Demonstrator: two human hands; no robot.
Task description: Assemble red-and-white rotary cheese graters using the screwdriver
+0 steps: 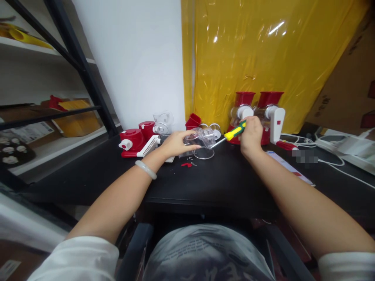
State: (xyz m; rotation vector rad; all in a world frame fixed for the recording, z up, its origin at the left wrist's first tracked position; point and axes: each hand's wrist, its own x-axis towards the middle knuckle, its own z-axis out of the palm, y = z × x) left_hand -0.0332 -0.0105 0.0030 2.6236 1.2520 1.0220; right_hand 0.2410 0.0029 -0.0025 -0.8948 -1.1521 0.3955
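Note:
My left hand grips a clear plastic housing that rests on the black table. My right hand holds a screwdriver with a yellow and green handle, its metal shaft angled down-left into the clear housing. A small red piece and tiny screws lie on the table just in front of the housing. A pale bangle sits on my left wrist.
Red and white grinder parts lie left of my left hand. Two assembled red-topped units stand behind my right hand against yellow sheeting. White cables and a printed sheet lie to the right. Shelving stands at left.

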